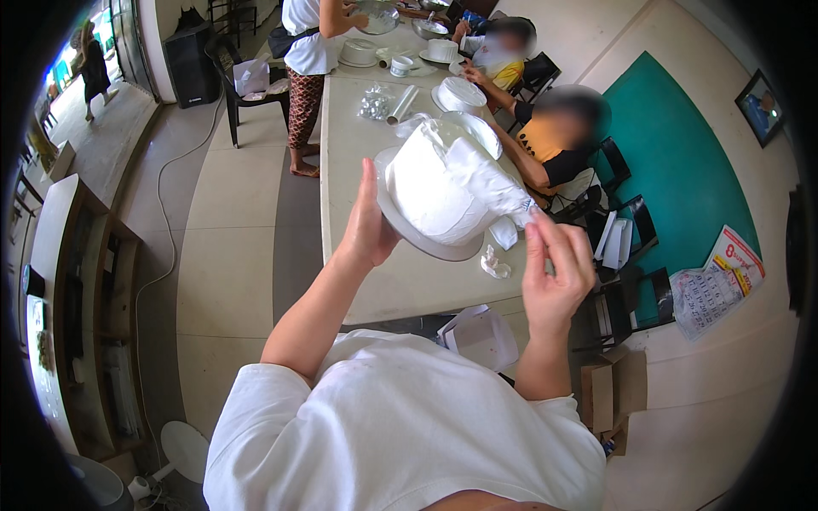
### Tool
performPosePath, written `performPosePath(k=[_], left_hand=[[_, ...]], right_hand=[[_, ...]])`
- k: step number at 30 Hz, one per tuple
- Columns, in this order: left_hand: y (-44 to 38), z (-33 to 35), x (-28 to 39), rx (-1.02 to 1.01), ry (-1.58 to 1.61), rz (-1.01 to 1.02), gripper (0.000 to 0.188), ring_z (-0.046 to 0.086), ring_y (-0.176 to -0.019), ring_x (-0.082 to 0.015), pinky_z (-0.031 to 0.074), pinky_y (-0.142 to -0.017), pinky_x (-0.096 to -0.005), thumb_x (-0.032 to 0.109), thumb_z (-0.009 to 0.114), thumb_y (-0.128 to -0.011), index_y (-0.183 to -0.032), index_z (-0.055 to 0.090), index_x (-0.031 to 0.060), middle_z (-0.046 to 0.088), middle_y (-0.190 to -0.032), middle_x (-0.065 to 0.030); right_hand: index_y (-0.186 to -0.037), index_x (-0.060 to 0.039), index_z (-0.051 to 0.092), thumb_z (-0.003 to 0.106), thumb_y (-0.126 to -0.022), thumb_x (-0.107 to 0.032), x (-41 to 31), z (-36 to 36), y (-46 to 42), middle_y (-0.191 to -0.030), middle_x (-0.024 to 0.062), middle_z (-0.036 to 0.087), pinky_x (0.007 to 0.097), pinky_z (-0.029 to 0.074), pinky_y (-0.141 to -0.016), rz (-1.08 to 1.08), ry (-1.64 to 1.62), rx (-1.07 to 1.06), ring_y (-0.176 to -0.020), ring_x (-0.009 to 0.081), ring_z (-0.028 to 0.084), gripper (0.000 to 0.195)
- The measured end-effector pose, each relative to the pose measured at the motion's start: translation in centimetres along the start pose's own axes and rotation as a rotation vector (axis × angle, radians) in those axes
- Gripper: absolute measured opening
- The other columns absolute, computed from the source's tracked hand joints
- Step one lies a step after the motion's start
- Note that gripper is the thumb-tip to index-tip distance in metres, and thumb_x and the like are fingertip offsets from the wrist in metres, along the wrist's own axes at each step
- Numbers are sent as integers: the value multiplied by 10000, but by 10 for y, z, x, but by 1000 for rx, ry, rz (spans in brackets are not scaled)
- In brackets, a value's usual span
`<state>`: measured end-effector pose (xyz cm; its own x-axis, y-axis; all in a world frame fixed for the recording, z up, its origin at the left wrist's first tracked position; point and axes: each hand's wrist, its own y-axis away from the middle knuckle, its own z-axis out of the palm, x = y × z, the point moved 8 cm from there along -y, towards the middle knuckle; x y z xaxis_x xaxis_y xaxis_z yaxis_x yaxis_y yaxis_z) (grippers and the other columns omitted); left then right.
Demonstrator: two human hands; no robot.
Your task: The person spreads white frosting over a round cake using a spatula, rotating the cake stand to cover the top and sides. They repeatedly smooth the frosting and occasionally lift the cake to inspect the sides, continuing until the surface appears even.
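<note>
My left hand (372, 223) holds a round white cake board or stand (441, 251) from its left side, thumb up along the rim. A cake form coated in white icing (425, 191) sits on it, tilted above the table. With fingertips pinched, my right hand (557, 271) grips the lower end of a soft white sheet (489, 179), which bears blue print. That sheet stretches across the right side of the coated cake; I cannot tell if it is plastic or paper. Behind the cake a white bowl (489, 137) is partly hidden.
On the long table (383, 287) lie a crumpled white scrap (495, 263), a bag of silvery pieces (376, 102) and a foil roll (402, 104). Another iced cake (461, 94) stands beyond. Two seated people (537, 144) line the right side; one stands at the far left.
</note>
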<state>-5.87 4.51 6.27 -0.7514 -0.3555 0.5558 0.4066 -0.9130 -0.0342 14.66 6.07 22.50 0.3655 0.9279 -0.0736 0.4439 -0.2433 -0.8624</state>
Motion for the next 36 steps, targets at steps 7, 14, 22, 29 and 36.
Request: performPosePath(k=[7, 14, 22, 29, 36], left_hand=[[2, 4, -4, -1, -21, 13, 853, 377, -1335, -306, 346, -1065, -513, 726, 293, -895, -1472, 229, 100, 367, -1448, -133], [11, 14, 5, 63, 4, 65, 808, 373, -1328, -262, 319, -1080, -433, 681, 335, -918, -1454, 286, 78, 369, -1455, -97], [9, 14, 4, 19, 15, 80, 810, 364, -1336, -254, 305, -1086, -429, 681, 326, -920, -1461, 272, 81, 363, -1460, -87], [9, 12, 3, 35, -11, 103, 816, 349, -1345, -262, 296, -1091, -431, 685, 313, -920, -1462, 269, 77, 355, -1464, -101], [3, 2, 2, 37, 44, 62, 802, 375, -1329, -286, 311, -1086, -455, 672, 308, -926, -1452, 293, 66, 380, -1448, -117]], right_hand=[[-1009, -56, 711, 703, -806, -32, -11, -2, 4, -732, 61, 539, 325, 449, -576, 10, -5, -41, -660, 211, 554, 204], [-1008, -93, 716, 731, -775, -67, -25, 26, 27, -727, 31, 511, 313, 423, -530, -77, -23, -115, -621, 182, 513, 235], [-997, -90, 715, 734, -776, -83, -17, 25, 16, -722, 37, 518, 316, 433, -540, -76, 29, -83, -630, 188, 533, 222], [-986, -53, 704, 700, -814, -41, 9, 2, -13, -762, 68, 575, 333, 468, -570, 68, 2, 46, -652, 217, 584, 172], [-988, -57, 709, 715, -796, -36, -3, 15, 14, -739, 60, 550, 313, 435, -548, 9, -88, -20, -626, 200, 544, 193]])
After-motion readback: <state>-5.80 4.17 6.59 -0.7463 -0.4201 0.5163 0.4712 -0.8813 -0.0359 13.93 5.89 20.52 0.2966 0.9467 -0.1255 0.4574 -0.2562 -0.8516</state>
